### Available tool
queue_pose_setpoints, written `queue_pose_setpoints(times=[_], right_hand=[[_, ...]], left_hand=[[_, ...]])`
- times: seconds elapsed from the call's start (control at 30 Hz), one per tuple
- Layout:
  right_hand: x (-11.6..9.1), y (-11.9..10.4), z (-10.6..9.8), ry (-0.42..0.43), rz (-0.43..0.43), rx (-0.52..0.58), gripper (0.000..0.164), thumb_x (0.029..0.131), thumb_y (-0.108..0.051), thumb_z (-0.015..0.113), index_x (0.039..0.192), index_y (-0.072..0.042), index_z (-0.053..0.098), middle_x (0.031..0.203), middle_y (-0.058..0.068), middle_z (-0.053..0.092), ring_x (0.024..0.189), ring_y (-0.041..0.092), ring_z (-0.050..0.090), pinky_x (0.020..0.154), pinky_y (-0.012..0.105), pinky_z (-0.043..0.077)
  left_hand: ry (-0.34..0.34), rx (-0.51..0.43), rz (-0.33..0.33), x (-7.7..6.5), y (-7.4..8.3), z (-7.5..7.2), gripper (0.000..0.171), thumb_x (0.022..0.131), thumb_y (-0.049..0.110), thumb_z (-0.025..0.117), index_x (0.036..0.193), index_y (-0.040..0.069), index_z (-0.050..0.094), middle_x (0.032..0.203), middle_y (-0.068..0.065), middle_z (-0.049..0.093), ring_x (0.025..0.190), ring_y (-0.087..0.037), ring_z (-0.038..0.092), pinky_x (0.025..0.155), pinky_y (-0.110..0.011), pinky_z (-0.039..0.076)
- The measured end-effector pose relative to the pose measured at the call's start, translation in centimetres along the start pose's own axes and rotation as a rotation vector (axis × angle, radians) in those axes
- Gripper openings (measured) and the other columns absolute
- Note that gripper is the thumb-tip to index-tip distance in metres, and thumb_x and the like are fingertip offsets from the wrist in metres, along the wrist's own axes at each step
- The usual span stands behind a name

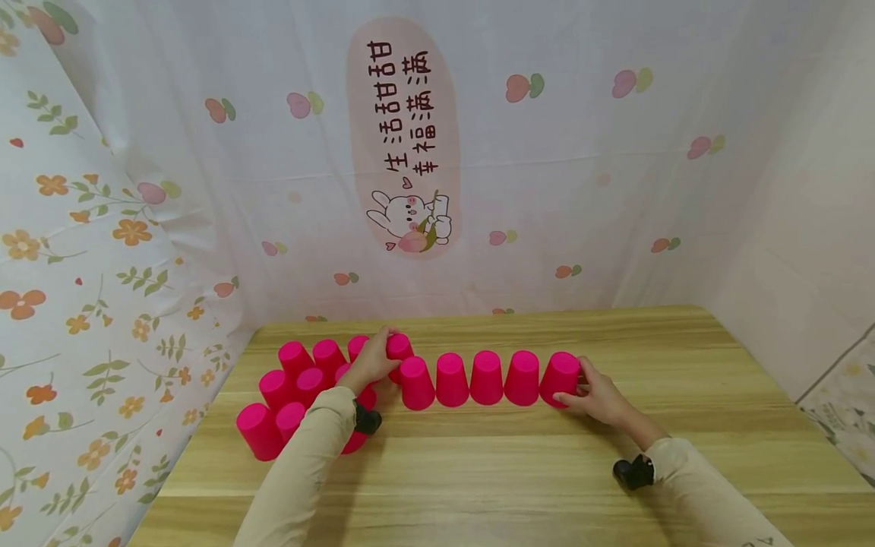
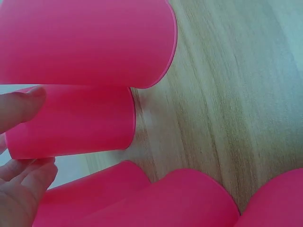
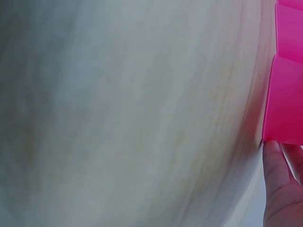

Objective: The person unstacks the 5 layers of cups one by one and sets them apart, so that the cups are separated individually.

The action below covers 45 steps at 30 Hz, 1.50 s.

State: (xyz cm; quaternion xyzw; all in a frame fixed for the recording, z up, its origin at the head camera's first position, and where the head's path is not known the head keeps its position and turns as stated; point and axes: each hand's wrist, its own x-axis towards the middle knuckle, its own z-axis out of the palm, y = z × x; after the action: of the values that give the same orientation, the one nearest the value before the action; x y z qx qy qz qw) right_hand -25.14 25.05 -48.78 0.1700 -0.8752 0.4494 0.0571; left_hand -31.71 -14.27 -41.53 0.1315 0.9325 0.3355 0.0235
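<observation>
Several pink cups stand upside down in a row across the table. My left hand (image 1: 370, 360) grips another upside-down pink cup (image 1: 399, 348) just behind the row's left end. The left wrist view shows the thumb on one side of that cup (image 2: 75, 123) and fingers on the other, beside a nearer pink cup (image 2: 85, 42). At the row's right end, my right hand (image 1: 601, 396) holds the last pink cup (image 1: 560, 377) by its right side, thumb in front and fingers behind. Only its fingers (image 3: 275, 165) against the cup's side show in the right wrist view.
Left of the row, more upside-down pink cups (image 1: 258, 433) stand in a close cluster, partly hidden by the left arm. Wood-grain table (image 1: 478, 479) lies in front of the row. A printed curtain (image 1: 547, 190) hangs behind the table's back edge.
</observation>
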Motion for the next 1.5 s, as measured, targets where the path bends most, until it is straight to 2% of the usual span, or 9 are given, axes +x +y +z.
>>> queue_pose_setpoints(times=[0.2,0.43,0.53,0.67,0.8,0.93,1.13,1.33,1.5], right_hand=[[-0.1,-0.7,0.1,0.009,-0.002,-0.023,0.053,0.073,-0.011,0.072,0.112,0.002,0.037,0.102,0.021,0.055,0.088,0.035,0.057,0.072,0.041,0.05],[-0.4,-3.9,-0.3,0.008,-0.006,-0.015,0.049,0.073,0.0,0.069,0.109,0.008,0.037,0.099,0.026,0.054,0.085,0.04,0.056,0.072,0.048,0.048],[-0.4,-3.4,-0.2,0.005,0.009,-0.011,0.049,0.073,-0.003,0.07,0.109,0.006,0.037,0.1,0.024,0.054,0.086,0.038,0.056,0.072,0.046,0.049],[-0.2,-1.4,0.0,0.006,0.019,-0.013,0.053,0.073,-0.011,0.072,0.111,0.002,0.037,0.102,0.02,0.055,0.087,0.034,0.057,0.072,0.041,0.05],[-0.1,-0.3,0.1,0.003,0.025,-0.019,0.054,0.073,-0.016,0.072,0.111,0.0,0.037,0.103,0.019,0.055,0.088,0.034,0.057,0.073,0.039,0.05],[-0.1,-0.1,0.2,0.004,0.021,-0.013,0.054,0.073,-0.018,0.072,0.111,0.001,0.038,0.103,0.02,0.055,0.088,0.035,0.056,0.073,0.04,0.05],[-0.1,-0.2,0.1,0.007,0.018,-0.009,0.054,0.073,-0.017,0.072,0.112,0.001,0.038,0.103,0.02,0.055,0.088,0.035,0.057,0.073,0.04,0.05],[-0.1,-0.4,0.1,0.008,0.004,-0.018,0.054,0.074,-0.013,0.072,0.112,0.002,0.037,0.103,0.021,0.056,0.088,0.035,0.058,0.071,0.039,0.051],[-0.4,-2.3,-0.1,0.009,-0.002,0.0,0.052,0.073,-0.005,0.071,0.111,0.005,0.037,0.101,0.025,0.055,0.087,0.039,0.057,0.071,0.045,0.05]], left_hand=[[0.007,-0.008,0.045,-0.5,1.0,-0.9,0.058,0.076,-0.001,0.066,0.127,-0.002,0.038,0.122,-0.022,0.046,0.108,-0.035,0.047,0.087,-0.043,0.042],[0.021,-0.035,0.11,-1.1,2.4,-1.9,0.056,0.079,0.005,0.065,0.128,0.001,0.039,0.127,-0.019,0.041,0.116,-0.035,0.04,0.088,-0.045,0.041],[0.029,-0.043,0.136,-1.6,2.9,-1.8,0.053,0.078,0.007,0.066,0.126,0.001,0.043,0.124,-0.017,0.043,0.113,-0.034,0.041,0.088,-0.045,0.041],[0.02,-0.046,0.146,-2.1,3.1,-0.8,0.049,0.077,0.009,0.068,0.121,0.001,0.049,0.121,-0.017,0.045,0.11,-0.032,0.042,0.085,-0.042,0.043],[-0.017,-0.052,0.145,-2.6,2.5,0.4,0.046,0.076,0.01,0.069,0.117,-0.002,0.052,0.115,-0.017,0.047,0.104,-0.03,0.046,0.081,-0.038,0.046],[-0.023,-0.071,0.132,-2.8,2.2,1.0,0.042,0.076,0.01,0.069,0.113,-0.004,0.055,0.11,-0.016,0.051,0.099,-0.03,0.049,0.08,-0.037,0.046],[0.009,-0.081,0.134,-2.9,2.0,1.2,0.039,0.074,0.01,0.071,0.11,-0.003,0.059,0.108,-0.014,0.054,0.096,-0.027,0.049,0.075,-0.033,0.048],[0.013,-0.083,0.123,-3.1,2.1,1.3,0.042,0.07,0.008,0.073,0.108,-0.003,0.059,0.105,-0.013,0.055,0.094,-0.026,0.049,0.072,-0.033,0.049],[0.014,-0.08,0.102,-3.3,2.2,0.8,0.042,0.069,0.008,0.075,0.107,-0.001,0.061,0.102,-0.011,0.057,0.092,-0.024,0.052,0.073,-0.032,0.049]])
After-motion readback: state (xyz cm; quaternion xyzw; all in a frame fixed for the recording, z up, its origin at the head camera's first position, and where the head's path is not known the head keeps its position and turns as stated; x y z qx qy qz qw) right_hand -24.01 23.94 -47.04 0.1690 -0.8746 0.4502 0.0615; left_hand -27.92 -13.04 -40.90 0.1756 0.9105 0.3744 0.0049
